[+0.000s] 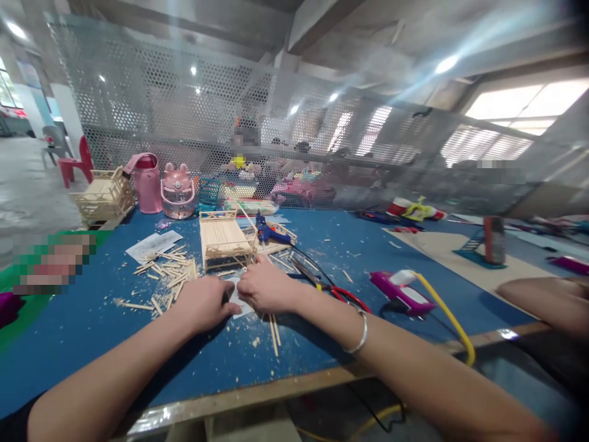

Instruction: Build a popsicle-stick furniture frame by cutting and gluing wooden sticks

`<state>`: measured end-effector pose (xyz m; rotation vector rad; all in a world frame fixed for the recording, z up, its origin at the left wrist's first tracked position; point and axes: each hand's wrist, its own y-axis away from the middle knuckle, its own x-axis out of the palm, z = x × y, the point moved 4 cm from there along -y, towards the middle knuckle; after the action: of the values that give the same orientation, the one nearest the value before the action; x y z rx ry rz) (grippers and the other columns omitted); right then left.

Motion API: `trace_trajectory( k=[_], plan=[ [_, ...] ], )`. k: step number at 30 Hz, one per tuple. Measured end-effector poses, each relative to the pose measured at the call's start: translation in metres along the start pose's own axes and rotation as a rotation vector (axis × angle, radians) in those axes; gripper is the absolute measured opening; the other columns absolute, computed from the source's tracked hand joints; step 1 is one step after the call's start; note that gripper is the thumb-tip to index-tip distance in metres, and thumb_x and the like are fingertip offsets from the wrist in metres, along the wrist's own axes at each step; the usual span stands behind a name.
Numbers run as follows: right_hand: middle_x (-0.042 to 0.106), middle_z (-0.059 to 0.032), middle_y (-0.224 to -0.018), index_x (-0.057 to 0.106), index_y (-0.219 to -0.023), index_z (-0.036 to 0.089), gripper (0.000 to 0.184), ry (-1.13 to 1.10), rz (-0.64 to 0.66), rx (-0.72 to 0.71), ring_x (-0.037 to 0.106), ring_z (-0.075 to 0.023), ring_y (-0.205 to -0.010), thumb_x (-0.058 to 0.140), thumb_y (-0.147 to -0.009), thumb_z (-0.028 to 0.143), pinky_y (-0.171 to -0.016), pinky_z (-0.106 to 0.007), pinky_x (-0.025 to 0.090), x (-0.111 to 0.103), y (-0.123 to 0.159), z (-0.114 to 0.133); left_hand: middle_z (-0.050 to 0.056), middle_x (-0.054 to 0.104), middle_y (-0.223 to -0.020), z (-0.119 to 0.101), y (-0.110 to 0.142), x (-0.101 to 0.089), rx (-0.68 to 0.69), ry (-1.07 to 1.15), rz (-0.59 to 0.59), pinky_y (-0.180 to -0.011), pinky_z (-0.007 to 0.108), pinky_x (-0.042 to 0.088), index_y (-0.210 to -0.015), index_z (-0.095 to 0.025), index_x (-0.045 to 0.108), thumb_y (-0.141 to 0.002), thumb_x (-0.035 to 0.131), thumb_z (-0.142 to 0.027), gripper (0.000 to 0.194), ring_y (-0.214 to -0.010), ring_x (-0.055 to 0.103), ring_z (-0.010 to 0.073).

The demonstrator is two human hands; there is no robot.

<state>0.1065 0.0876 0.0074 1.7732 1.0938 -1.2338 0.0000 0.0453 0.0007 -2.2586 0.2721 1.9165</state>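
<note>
Low over the blue table, my left hand (pixel 202 302) curves with thumb and index finger apart and no object visible between them. My right hand (pixel 269 287) is close beside it, fingers pinched together; whatever they hold is hidden. Under both hands lies a small white paper (pixel 243 306), partly covered. Just beyond them stands a miniature bed frame of wooden sticks (pixel 225 238). A blue glue gun (pixel 272 232) rests to its right. Loose wooden sticks (pixel 175 273) are heaped left of my hands, and a few more sticks (pixel 275 334) lie below my right hand.
Red-handled cutters (pixel 343 296) and a purple device (pixel 402 293) with a yellow cable lie to the right. Pink bottles (pixel 178 195) and another stick model (pixel 105 195) stand at the back left. Another person's arm (pixel 547 298) reaches in at right. A perforated metal screen (pixel 184 110) borders the table.
</note>
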Motion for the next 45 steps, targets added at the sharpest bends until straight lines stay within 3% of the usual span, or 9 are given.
trace_trajectory(
  k=[6, 11, 17, 25, 29, 45],
  plan=[
    [0.069, -0.0057, -0.082, 0.064, -0.085, 0.019, 0.023, -0.046, -0.023, -0.043, 0.057, -0.0188, -0.077, 0.042, -0.085, 0.025, -0.069, -0.033, 0.021, 0.001, -0.008, -0.003, 0.012, 0.07, -0.087, -0.002, 0.0, -0.003, -0.022, -0.048, 0.049, -0.065, 0.038, 0.048, -0.09, -0.023, 0.067, -0.077, 0.049, -0.05, 0.034, -0.083, 0.065, 0.0319],
    [0.068, -0.0065, -0.077, 0.065, -0.074, 0.016, 0.024, -0.074, 0.022, -0.025, 0.056, -0.0178, -0.073, 0.043, -0.084, 0.023, -0.066, -0.031, 0.022, 0.002, -0.005, -0.001, 0.011, 0.071, -0.088, 0.0, 0.0, -0.002, -0.027, -0.02, 0.049, -0.065, 0.039, 0.048, -0.094, -0.027, 0.066, -0.076, 0.049, -0.051, 0.035, -0.084, 0.065, 0.0326],
    [0.069, -0.0065, -0.075, 0.065, -0.072, 0.017, 0.018, -0.085, 0.016, 0.106, 0.057, -0.017, -0.067, 0.049, -0.078, 0.023, -0.061, -0.03, 0.022, 0.001, -0.001, 0.003, 0.012, 0.071, -0.086, 0.002, -0.001, -0.001, -0.026, -0.035, 0.051, -0.065, 0.04, 0.048, -0.095, -0.027, 0.067, -0.076, 0.048, -0.054, 0.038, -0.083, 0.065, 0.0329],
    [0.069, -0.0063, -0.078, 0.065, -0.073, 0.016, 0.019, -0.096, 0.028, 0.135, 0.059, -0.0184, -0.071, 0.047, -0.078, 0.022, -0.069, -0.031, 0.025, 0.0, 0.0, 0.005, 0.011, 0.071, -0.086, 0.002, -0.001, -0.001, -0.003, -0.036, 0.058, -0.066, 0.04, 0.049, -0.099, -0.029, 0.066, -0.076, 0.048, -0.052, 0.037, -0.083, 0.065, 0.0325],
    [0.069, -0.0067, -0.074, 0.064, -0.068, 0.016, 0.023, -0.095, 0.102, 0.079, 0.06, -0.0182, -0.068, 0.046, -0.079, 0.023, -0.065, -0.031, 0.025, 0.0, -0.003, 0.004, 0.011, 0.071, -0.088, 0.002, -0.002, -0.002, -0.008, -0.029, 0.064, -0.065, 0.04, 0.049, -0.1, -0.029, 0.065, -0.075, 0.049, -0.054, 0.039, -0.084, 0.065, 0.0331],
    [0.07, -0.0063, -0.077, 0.065, -0.071, 0.017, 0.023, -0.108, 0.064, 0.087, 0.059, -0.0169, -0.069, 0.045, -0.081, 0.022, -0.063, -0.03, 0.025, 0.0, -0.004, 0.003, 0.011, 0.071, -0.089, 0.003, -0.001, -0.003, -0.021, -0.001, 0.081, -0.065, 0.038, 0.048, -0.102, -0.03, 0.065, -0.075, 0.05, -0.052, 0.037, -0.086, 0.065, 0.0325]
  ],
)
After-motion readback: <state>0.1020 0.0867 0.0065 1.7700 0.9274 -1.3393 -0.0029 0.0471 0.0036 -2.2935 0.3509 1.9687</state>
